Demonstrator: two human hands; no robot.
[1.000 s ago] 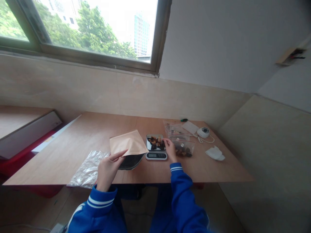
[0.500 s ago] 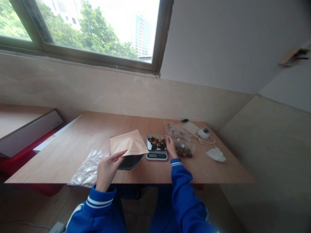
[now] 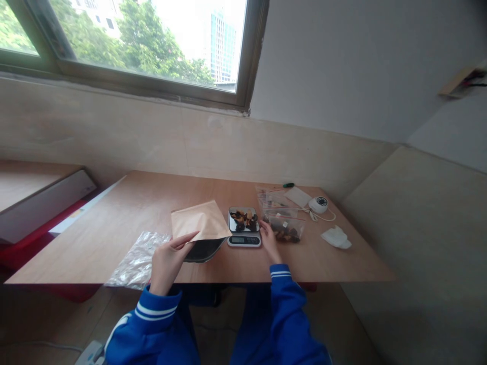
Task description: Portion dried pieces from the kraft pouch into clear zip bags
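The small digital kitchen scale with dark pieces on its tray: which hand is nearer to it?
Right. The right hand rests just beside the small digital kitchen scale, at its right edge. The left hand is farther off to the left, holding the open brown paper pouch.

on the wooden table (image 3: 114, 223): crinkled clear plastic sheet (image 3: 137, 259) near the front edge, white round device (image 3: 318, 204) with cord, crumpled white tissue (image 3: 336, 237), green pen (image 3: 288, 185) by the wall, window (image 3: 125, 45) above.

Matt brown paper pouch (image 3: 200, 222), glossy metal scale top (image 3: 243, 219), crinkly clear plastic sheet (image 3: 137, 259), smooth wooden table (image 3: 152, 203).
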